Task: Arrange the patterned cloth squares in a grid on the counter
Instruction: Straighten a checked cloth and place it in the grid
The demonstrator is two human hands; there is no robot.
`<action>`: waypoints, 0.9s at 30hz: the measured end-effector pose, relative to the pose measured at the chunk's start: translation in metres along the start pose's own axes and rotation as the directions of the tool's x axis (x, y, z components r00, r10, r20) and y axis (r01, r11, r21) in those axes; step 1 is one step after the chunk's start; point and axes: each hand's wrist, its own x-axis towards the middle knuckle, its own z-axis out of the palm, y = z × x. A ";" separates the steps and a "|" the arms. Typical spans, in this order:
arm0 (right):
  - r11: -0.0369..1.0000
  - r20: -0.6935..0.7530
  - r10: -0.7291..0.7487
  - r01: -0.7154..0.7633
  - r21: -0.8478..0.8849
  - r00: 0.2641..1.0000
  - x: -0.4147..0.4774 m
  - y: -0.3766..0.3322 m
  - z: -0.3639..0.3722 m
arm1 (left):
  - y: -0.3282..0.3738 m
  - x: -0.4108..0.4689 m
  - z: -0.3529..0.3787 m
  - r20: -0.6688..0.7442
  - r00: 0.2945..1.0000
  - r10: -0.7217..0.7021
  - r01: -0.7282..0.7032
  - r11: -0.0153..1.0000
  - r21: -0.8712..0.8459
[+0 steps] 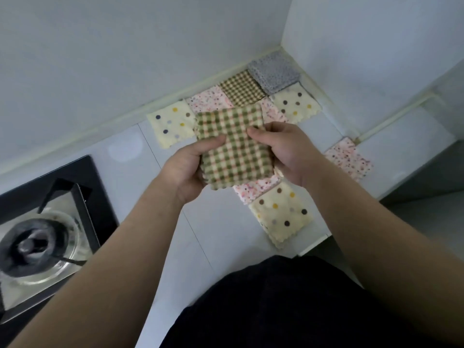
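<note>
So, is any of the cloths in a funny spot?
Yes. One pink speckled cloth lies alone at the right, apart from the other cloths, which sit close together. The green check cloth is not down yet: the left hand and right hand hold it.

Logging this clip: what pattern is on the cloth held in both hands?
The held cloth is a green-and-cream check with thin reddish lines; head view.

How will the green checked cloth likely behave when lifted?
Probably floppy: the green checked cloth curves between the left hand and right hand, which grip opposite edges. Likely light, since thumb pinches carry it. Its fluffy surface suggests little slipping.
</note>
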 end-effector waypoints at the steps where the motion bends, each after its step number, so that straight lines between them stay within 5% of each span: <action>1: 1.000 -0.005 -0.004 0.004 -0.002 1.000 -0.004 0.001 -0.001 | 0.000 -0.003 0.000 0.014 1.000 0.001 -0.001 1.000 -0.004; 8: 0.999 0.005 -0.019 0.019 0.034 1.000 -0.019 0.000 -0.003 | -0.004 -0.016 0.012 -0.018 0.999 0.035 -0.034 0.999 0.033; 17: 0.995 -0.046 0.008 -0.003 0.105 0.999 -0.019 0.002 0.002 | -0.019 -0.020 0.020 -0.205 0.921 0.332 -0.297 0.937 0.187; 22: 0.987 0.091 0.099 -0.109 0.118 0.991 -0.023 0.006 0.005 | -0.028 -0.018 0.029 -0.272 0.873 0.404 -0.316 0.895 0.314; 25: 0.987 -0.009 0.159 -0.159 0.035 0.987 -0.020 0.013 0.008 | -0.031 -0.018 0.035 -0.294 0.873 0.390 -0.303 0.904 0.302; 27: 0.993 -0.120 0.061 -0.072 -0.090 0.991 -0.019 0.019 0.009 | -0.032 -0.019 0.039 -0.306 0.881 0.360 -0.282 0.920 0.271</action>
